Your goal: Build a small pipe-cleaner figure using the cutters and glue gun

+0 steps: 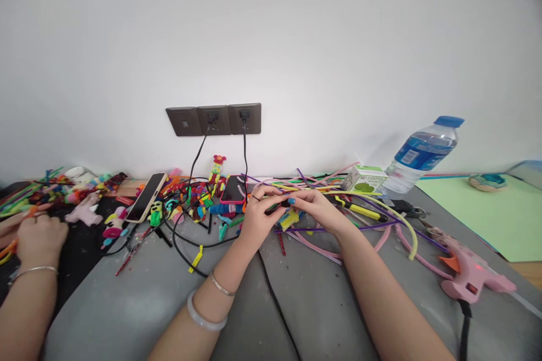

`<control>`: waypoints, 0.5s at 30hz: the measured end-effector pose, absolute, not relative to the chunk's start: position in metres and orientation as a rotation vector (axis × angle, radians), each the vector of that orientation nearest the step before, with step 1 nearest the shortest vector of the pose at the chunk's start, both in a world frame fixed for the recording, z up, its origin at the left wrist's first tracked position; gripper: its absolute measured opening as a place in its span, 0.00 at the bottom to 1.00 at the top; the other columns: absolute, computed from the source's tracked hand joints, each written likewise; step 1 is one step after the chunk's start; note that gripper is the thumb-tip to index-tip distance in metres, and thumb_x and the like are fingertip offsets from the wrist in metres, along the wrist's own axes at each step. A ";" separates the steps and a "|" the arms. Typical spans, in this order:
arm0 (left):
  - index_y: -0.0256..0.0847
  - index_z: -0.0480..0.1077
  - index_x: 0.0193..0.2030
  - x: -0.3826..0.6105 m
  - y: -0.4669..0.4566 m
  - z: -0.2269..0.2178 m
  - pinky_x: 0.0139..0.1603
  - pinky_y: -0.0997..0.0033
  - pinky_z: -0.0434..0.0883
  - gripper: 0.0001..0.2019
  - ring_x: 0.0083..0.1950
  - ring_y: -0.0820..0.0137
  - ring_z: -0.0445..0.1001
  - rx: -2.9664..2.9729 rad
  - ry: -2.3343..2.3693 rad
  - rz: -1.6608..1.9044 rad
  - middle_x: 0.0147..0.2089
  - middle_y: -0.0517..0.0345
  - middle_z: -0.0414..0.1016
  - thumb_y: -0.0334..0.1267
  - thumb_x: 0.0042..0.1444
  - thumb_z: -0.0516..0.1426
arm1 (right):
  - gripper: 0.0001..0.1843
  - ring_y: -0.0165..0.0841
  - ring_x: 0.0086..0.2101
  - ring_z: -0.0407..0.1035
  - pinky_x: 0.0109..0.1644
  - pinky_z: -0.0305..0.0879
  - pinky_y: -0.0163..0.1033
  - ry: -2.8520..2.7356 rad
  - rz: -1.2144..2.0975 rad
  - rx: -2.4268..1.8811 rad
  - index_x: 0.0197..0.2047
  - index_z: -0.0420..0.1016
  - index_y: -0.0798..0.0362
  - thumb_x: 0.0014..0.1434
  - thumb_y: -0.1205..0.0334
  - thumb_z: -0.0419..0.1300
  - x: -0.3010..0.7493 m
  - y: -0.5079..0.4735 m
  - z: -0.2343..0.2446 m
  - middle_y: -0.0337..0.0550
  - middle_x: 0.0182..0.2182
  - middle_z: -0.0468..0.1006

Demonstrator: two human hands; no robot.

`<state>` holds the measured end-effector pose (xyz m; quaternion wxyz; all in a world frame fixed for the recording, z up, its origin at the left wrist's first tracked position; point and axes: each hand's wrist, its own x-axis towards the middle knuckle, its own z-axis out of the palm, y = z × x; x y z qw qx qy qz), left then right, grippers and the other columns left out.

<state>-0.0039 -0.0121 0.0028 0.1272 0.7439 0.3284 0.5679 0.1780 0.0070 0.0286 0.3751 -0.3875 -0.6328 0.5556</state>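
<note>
My left hand (259, 215) and my right hand (318, 207) meet over the grey table (322, 304), just in front of a heap of coloured pipe cleaners (339, 211). Both hands pinch a short dark piece (280, 205) held between their fingertips; what it is I cannot make out. A blue and yellow bit (289, 219) lies just below the fingers. My left wrist wears a pale bangle and a thin metal bracelet.
Another person's hand (39, 240) works at the far left among small colourful toys. Two phones (147, 196) (233, 189) lie plugged into wall sockets (214, 119). A water bottle (419, 159), a small carton (364, 179), a pink glue gun (468, 271) and a green sheet (495, 208) sit right.
</note>
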 end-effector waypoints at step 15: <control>0.45 0.78 0.45 -0.001 -0.012 0.001 0.40 0.64 0.77 0.09 0.47 0.65 0.74 2.151 0.880 1.673 0.43 0.52 0.74 0.33 0.57 0.61 | 0.26 0.28 0.24 0.58 0.30 0.55 0.36 -1.673 1.438 -1.002 0.24 0.78 0.55 0.50 0.37 0.65 0.178 0.007 0.026 0.38 0.19 0.69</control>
